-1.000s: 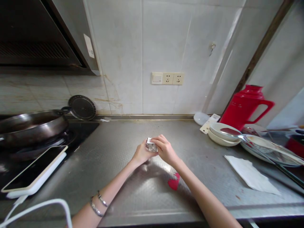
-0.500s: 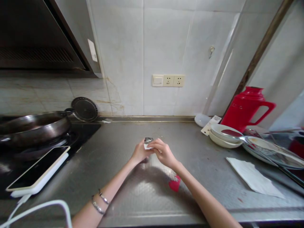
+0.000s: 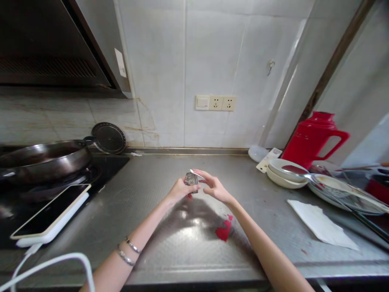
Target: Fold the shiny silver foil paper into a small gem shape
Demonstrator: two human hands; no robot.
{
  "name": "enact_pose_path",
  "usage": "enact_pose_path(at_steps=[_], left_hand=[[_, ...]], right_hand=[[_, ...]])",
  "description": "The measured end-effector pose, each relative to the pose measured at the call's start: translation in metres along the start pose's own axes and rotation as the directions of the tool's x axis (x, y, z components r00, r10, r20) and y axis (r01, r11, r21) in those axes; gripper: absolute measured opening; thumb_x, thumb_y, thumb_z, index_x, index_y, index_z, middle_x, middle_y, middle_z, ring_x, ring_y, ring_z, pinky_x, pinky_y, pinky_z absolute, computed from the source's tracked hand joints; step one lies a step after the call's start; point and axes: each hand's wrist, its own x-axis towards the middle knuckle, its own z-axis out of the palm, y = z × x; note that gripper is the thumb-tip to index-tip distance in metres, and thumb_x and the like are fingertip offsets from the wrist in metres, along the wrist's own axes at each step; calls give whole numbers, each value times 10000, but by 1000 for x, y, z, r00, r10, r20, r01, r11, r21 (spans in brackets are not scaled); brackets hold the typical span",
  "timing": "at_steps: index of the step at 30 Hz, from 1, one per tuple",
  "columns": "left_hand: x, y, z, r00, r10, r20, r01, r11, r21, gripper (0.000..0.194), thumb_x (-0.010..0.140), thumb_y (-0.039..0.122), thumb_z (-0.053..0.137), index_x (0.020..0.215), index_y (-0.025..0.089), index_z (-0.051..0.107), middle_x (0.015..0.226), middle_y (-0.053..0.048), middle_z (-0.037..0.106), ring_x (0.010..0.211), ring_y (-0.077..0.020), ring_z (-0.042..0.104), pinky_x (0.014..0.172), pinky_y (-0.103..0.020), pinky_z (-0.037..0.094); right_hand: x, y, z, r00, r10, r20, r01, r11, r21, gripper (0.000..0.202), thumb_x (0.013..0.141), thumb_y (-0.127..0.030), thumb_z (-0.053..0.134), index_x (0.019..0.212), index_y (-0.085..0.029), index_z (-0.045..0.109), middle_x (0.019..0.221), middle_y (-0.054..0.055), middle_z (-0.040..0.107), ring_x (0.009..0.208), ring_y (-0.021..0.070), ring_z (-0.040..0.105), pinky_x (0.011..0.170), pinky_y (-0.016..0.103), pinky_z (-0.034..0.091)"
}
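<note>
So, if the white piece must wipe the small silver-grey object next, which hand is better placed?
Probably the right hand: it touches the white piece, close by the small silver-grey object. The left hand grips that object, so it seems better suited to steadying it.

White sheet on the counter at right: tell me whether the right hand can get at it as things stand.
Probably yes: only counter shows between the right hand and the white sheet, which lies with nothing on it. The white piece at that hand may need setting down first.
</note>
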Motion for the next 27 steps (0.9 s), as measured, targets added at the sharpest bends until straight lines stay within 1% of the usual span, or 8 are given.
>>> enact_pose_path(at_steps=[4,9,12,14,16,18,21,27], left_hand=[[-1,-1,-1,999,-37,11,37,999,-8,537,628,508,761,974,125,615,701,-2,614,457,-86,548,427,-227,496],[0,-3,-2,998,-21,57,23,999,-47,694,620,544,756,1144,129,572,764,-31,632,485,-92,558,461,-247,521],[2,-7,-5,991,11,133,-3,998,-55,1050,580,465,811,1430,177,267,899,-91,674,545,-131,614,558,-317,554],[3,-9,-5,978,112,178,-111,994,-15,1320,493,313,880,1485,211,16,1089,-164,653,790,-211,680,753,-390,553],[2,-11,-4,952,238,193,-251,967,45,1426,448,201,891,1480,214,-94,1231,-206,586,1071,-277,618,942,-446,469],[2,-12,-3,937,306,171,-326,940,103,1377,494,187,869,1480,208,-91,1278,-210,555,1180,-292,553,1016,-470,403],[1,-14,0,940,327,98,-340,923,178,1176,569,216,831,1472,198,78,1256,-174,579,1147,-271,576,1015,-445,409],[2,-18,6,916,397,-48,-380,901,210,852,594,261,806,1310,200,348,1248,-124,580,1081,-228,606,945,-350,470]], right_hand=[[-3,0,9,1000,-6,13,7,996,-93,832,654,-129,690,1399,-307,361,1458,84,360,1334,259,361,1008,425,424],[-2,8,18,993,-19,-119,-4,982,-190,770,638,-182,744,1337,-272,433,1296,94,488,1191,243,488,894,384,495],[0,12,14,982,28,-189,-51,992,-119,775,614,-221,774,1320,-264,457,1297,98,498,1126,235,533,827,351,521],[1,12,12,971,100,-218,-104,995,-8,786,601,-251,791,1315,-245,463,1274,105,531,1052,224,580,789,340,534],[2,9,12,962,189,-199,-167,979,121,749,603,-281,797,1282,-211,489,1178,100,604,957,211,627,762,342,545],[3,6,15,951,254,-173,-217,954,207,656,613,-301,796,1205,-178,542,1070,84,660,885,202,654,761,346,549],[4,2,17,937,298,-181,-249,936,250,559,604,-328,808,1095,-165,598,973,59,693,829,192,669,766,335,546],[5,4,11,942,262,-209,-203,942,266,460,735,-526,664,1044,-185,643,958,49,689,799,166,651,688,289,544]])
